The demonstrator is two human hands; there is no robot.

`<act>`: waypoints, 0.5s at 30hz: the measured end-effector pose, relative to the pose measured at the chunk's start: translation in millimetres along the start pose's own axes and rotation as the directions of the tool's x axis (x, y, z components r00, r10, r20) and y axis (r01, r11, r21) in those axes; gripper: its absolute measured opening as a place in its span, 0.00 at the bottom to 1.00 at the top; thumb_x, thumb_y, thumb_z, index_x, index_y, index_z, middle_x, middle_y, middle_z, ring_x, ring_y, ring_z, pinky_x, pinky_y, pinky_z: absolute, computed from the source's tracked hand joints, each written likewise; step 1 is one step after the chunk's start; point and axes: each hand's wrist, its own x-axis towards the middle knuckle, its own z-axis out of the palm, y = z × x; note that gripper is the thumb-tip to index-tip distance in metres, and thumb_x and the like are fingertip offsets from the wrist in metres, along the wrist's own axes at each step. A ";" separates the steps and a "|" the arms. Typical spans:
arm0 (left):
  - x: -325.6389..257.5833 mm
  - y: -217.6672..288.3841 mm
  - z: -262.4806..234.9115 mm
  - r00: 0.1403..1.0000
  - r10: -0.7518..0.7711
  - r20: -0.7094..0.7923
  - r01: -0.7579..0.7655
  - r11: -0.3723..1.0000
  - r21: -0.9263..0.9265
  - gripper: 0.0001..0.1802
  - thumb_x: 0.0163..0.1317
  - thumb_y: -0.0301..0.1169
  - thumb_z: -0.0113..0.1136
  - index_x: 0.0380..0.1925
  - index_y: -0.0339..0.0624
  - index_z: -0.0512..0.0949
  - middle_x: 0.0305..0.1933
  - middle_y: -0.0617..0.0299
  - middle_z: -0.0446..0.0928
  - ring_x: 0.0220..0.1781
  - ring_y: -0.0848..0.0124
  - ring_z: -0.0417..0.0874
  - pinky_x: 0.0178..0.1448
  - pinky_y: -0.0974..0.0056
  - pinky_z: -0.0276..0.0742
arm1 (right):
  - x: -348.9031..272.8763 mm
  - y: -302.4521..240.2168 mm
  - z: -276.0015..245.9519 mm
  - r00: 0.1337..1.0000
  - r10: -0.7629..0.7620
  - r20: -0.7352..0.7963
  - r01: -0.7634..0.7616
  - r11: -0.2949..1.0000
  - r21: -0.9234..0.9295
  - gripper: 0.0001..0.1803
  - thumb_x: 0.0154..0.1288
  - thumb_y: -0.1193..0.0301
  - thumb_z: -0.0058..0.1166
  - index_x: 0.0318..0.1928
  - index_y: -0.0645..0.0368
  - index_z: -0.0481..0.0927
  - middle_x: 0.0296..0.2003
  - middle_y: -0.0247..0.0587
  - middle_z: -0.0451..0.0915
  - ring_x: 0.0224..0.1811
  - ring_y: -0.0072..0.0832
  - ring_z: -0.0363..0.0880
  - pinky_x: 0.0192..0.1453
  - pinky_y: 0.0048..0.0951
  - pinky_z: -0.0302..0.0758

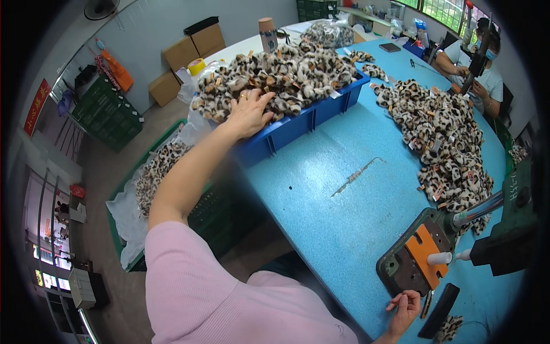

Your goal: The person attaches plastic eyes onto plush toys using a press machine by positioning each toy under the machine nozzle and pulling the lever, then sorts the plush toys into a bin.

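Note:
My left hand [250, 113] reaches out to the blue crate [292, 137], which is heaped with leopard-print plush pieces [275, 71] bearing small tags. Its fingers are spread and lie on the near side of the pile, the tips partly sunk in the fur. Low on the right, my right hand [405, 312] rests by the table edge with its fingers loosely curled; nothing shows in them. Just beyond it stands a bench press [412, 252] with an orange plate [427, 255] and a white cylinder [440, 258] under its tip.
A long heap of plush pieces [441, 137] covers the right of the blue table [309, 189]. A black bar [439, 311] and one plush piece [450, 328] lie beside the press. Left, a green crate [117, 221] holds more plush. Across the table sits a co-worker [490, 80].

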 end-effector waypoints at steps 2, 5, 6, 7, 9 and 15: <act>4.3 1.6 -20.3 0.991 0.013 -0.134 -0.012 1.000 0.014 0.25 0.56 0.46 0.50 0.55 0.59 0.63 0.57 0.55 0.59 0.62 0.53 0.54 0.56 0.38 0.53 | -0.6 -2.1 1.2 1.000 0.010 -0.007 -0.010 0.999 -0.039 0.04 0.64 0.75 0.42 0.33 0.63 0.68 0.18 0.38 0.69 0.14 0.18 0.64 0.16 0.16 0.64; 14.1 -16.3 -48.3 0.949 -0.237 -0.207 0.258 0.963 0.080 0.35 0.50 0.56 0.54 0.58 0.60 0.60 0.65 0.56 0.50 0.66 0.48 0.46 0.61 0.39 0.45 | -0.9 -2.8 1.3 0.999 0.025 -0.022 -0.026 0.999 -0.029 0.03 0.63 0.76 0.41 0.33 0.63 0.68 0.18 0.37 0.69 0.14 0.18 0.64 0.16 0.16 0.64; 19.5 -37.7 -42.9 0.930 -0.328 -0.166 0.336 0.942 0.023 0.41 0.46 0.61 0.54 0.60 0.61 0.57 0.66 0.56 0.48 0.66 0.46 0.44 0.61 0.37 0.42 | -0.3 -2.0 2.2 1.000 0.013 -0.020 -0.013 1.000 -0.021 0.03 0.63 0.76 0.41 0.33 0.63 0.68 0.18 0.37 0.69 0.14 0.18 0.64 0.16 0.16 0.64; 25.7 -66.0 -28.7 0.902 -0.415 -0.119 0.414 0.910 -0.030 0.47 0.41 0.65 0.54 0.61 0.62 0.54 0.67 0.55 0.45 0.67 0.44 0.41 0.61 0.35 0.39 | 0.2 -0.7 3.4 0.999 0.013 -0.042 -0.015 0.999 -0.037 0.03 0.63 0.76 0.41 0.33 0.63 0.68 0.18 0.37 0.69 0.13 0.18 0.64 0.15 0.16 0.64; 36.6 -116.1 11.9 0.834 -0.521 0.182 0.539 0.839 -0.069 0.52 0.39 0.69 0.52 0.64 0.65 0.46 0.68 0.52 0.44 0.66 0.41 0.44 0.64 0.39 0.40 | 0.0 -4.9 5.3 0.998 0.010 -0.064 -0.013 0.998 -0.056 0.03 0.63 0.76 0.42 0.33 0.63 0.68 0.17 0.37 0.69 0.13 0.18 0.64 0.15 0.16 0.64; 55.7 -121.2 23.1 0.832 -0.377 0.406 0.443 0.893 -0.078 0.51 0.42 0.58 0.57 0.64 0.55 0.45 0.61 0.43 0.54 0.59 0.45 0.60 0.61 0.51 0.57 | -2.9 -24.2 11.2 0.987 0.135 -0.085 -0.140 0.989 -0.052 0.04 0.61 0.77 0.45 0.36 0.63 0.72 0.22 0.37 0.74 0.20 0.20 0.69 0.26 0.19 0.67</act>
